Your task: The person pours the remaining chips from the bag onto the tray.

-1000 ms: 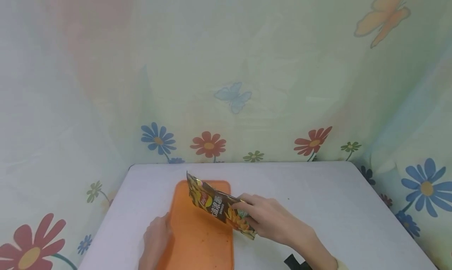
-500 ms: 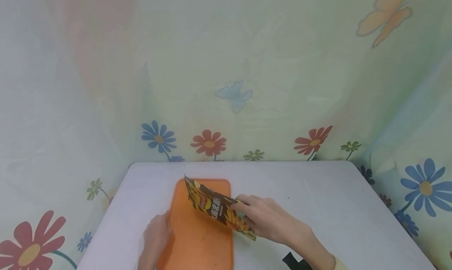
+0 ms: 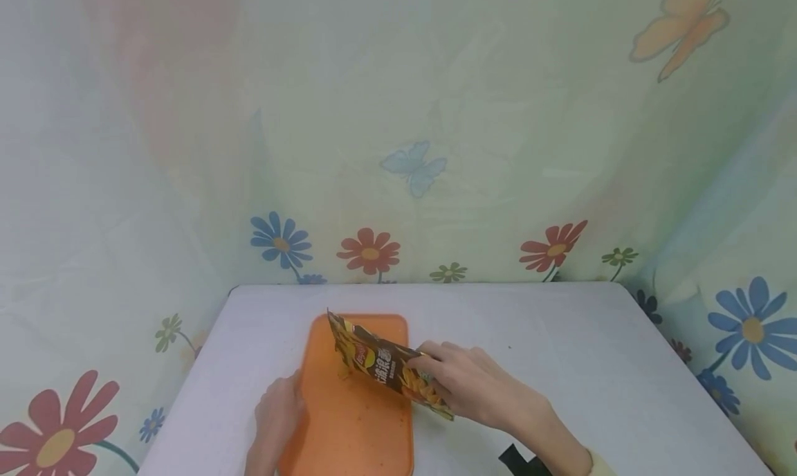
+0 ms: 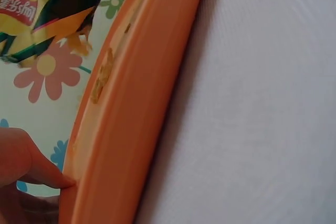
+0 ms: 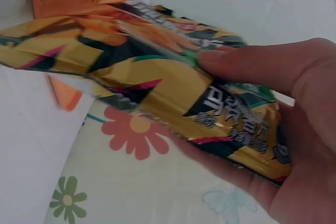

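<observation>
Head view: left hand (image 3: 277, 408) pinched orange plastic tray (image 3: 349, 434), right hand (image 3: 467, 379) black-gold foil bag (image 3: 387, 363); yellow crisps (image 3: 344, 373) newly showed at its ten-o'clock end, seemingly pouring.

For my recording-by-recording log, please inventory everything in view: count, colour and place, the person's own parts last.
Flat rectangular table: one, white, in front of the backdrop.
Flower-and-butterfly sheet backdrop: one, pale green and white, around the table.
Rectangular tray: one, orange, on the table.
Foil snack bag: one, gold, black and brown, tilted above the tray.
Small snack pieces: several, yellow-brown, in the tray.
Angular object, unidentifiable: one, black, bottom edge, right of centre.
Sleeve: one, pale yellow, bottom edge.
Left hand: one, bare, holding the tray's left edge.
Right hand: one, bare, fingers gripping the bag.
</observation>
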A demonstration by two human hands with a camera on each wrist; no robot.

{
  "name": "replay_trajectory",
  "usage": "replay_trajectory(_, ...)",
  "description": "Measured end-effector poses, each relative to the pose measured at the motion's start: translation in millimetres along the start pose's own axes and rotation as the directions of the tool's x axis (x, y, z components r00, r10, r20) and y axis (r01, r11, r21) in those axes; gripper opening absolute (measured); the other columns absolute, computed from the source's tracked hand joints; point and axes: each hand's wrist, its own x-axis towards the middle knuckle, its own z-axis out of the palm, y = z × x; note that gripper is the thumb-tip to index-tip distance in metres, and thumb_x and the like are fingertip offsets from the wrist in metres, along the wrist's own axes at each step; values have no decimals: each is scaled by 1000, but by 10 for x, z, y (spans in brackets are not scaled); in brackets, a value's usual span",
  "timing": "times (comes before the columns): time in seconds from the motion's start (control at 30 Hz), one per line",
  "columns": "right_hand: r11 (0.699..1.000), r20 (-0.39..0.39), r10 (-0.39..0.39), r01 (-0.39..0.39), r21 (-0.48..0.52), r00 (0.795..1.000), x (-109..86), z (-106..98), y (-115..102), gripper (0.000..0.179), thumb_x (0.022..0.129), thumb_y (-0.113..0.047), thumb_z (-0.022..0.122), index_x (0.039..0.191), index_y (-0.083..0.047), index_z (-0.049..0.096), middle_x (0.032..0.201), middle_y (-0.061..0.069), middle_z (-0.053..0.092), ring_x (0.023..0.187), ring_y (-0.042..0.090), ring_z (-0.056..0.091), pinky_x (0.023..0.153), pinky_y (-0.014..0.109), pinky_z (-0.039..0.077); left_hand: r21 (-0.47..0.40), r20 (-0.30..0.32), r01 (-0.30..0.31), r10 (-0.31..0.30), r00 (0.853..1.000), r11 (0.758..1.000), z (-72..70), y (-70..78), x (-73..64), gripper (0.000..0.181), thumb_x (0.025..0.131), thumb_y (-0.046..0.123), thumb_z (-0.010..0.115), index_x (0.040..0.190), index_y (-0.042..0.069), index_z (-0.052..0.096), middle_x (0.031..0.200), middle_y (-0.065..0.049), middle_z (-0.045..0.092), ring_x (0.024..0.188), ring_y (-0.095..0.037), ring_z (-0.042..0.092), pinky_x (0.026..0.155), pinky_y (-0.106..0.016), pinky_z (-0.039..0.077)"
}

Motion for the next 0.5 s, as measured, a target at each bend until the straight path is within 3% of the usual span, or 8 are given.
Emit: replay_trajectory(0.5,1000,5,26,-26,2,1000,-22,-9,10,35,90,-1,74,121,-17,71,108,-2,66,81,8,58,54,14,44,-11,-31,-29,29,999,1000,-2,-4,-36,40,94,-2,55,134,-6,62,105,-26,70,65,-20,53,53,-34,47)
